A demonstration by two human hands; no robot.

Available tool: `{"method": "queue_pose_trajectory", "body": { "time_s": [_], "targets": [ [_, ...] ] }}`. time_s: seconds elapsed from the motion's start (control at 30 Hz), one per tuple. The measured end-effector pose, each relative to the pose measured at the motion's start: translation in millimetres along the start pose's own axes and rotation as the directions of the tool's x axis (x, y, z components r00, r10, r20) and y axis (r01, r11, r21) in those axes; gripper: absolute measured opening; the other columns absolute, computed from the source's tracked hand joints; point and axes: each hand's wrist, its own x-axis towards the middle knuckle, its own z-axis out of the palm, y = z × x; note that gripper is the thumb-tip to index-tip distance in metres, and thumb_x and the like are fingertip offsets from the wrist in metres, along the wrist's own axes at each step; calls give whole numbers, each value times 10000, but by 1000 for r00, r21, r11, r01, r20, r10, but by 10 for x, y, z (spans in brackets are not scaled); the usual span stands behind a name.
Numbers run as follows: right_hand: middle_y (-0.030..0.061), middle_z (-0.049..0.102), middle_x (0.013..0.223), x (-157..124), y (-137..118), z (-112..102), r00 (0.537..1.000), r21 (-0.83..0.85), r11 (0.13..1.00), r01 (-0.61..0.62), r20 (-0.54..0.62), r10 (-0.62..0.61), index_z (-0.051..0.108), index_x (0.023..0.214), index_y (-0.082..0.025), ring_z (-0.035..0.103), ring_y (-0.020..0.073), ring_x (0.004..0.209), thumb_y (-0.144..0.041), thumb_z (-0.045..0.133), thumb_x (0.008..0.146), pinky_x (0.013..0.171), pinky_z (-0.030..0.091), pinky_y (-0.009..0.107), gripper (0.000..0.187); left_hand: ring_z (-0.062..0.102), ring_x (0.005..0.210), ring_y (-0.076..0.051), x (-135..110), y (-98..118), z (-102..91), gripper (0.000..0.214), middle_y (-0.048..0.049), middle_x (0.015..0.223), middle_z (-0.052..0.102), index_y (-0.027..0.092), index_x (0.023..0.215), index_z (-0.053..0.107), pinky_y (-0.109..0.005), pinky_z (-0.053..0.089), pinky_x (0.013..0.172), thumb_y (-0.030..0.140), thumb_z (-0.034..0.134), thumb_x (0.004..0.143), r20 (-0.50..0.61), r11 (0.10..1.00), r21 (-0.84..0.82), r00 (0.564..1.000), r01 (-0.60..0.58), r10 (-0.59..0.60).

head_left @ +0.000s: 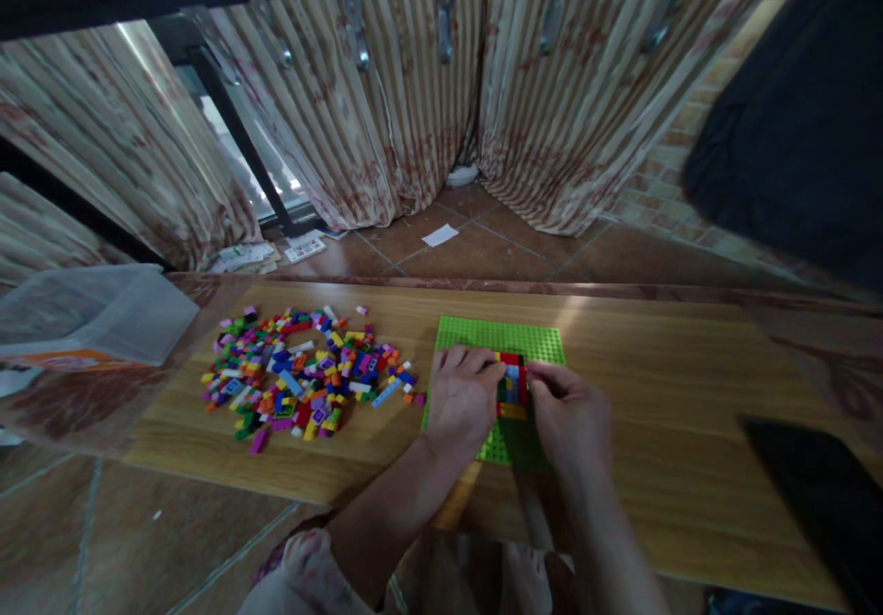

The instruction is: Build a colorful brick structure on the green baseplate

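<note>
- The left hand is laid palm down with its fingers partly curled and their tips against the left side of a brick build; whether a piece is gripped cannot be told.
- The right hand is drawn nearly closed, thumb and forefinger brought together at the build's right edge; whether a brick is pinched there cannot be told.
- Between the hands, the brick build is seen on the green baseplate, with red, yellow and blue parts showing; its left side is partly hidden by fingers.
- The baseplate is set on the wooden table.
- To the left, loose bricks of many colours are spread in a heap directly on the wood.
- Beyond them, at the far left, a translucent plastic box is seen, marked with orange along its lower side; only cloudy plastic can be made out within.
- Past the table, a white paper is seen on the tiled floor, before striped curtains.
</note>
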Motion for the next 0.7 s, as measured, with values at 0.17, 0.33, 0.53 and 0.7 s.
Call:
{"method": "queue_pose_trajectory", "body": {
  "time_s": [0.17, 0.33, 0.53, 0.7],
  "targets": [
    [79, 763, 871, 9, 20, 6, 1000, -6, 1000, 25, 3, -25, 758, 871, -207, 695, 239, 772, -302, 542, 739, 761, 517, 369, 270, 524, 940, -210, -7, 16, 11, 149, 13, 1052, 697, 252, 973, 679, -393, 380, 816, 204, 563, 893, 22, 1000, 11, 1000, -7, 7],
    [78, 762, 863, 19, 0, 4, 1000, -49, 999, -10, 2, 10, 762, 862, -211, 696, 252, 767, -303, 549, 728, 747, 510, 383, 268, 536, 939, -206, -14, 33, 25, 142, 16, 1057, 695, 245, 969, 673, -392, 391, 821, 198, 562, 893, 35, 1000, -13, 999, 22, -22],
    [81, 761, 868, 43, 6, -16, 998, 60, 997, -53, -42, 55, 763, 876, -194, 698, 255, 811, -330, 601, 728, 786, 516, 394, 258, 568, 950, -208, -4, -21, -30, 176, -5, 1066, 707, 241, 1008, 681, -393, 418, 858, 203, 538, 913, -40, 992, -115, 997, 60, -65],
    [82, 755, 845, 49, -91, -2, 971, 316, 942, -109, -171, 170, 755, 873, -163, 701, 237, 802, -307, 678, 676, 781, 533, 385, 255, 604, 985, -208, 50, -223, -300, 241, -62, 1058, 709, 198, 1057, 684, -376, 456, 900, 127, 535, 882, -212, 923, -342, 942, 179, -262]
  ]
}}
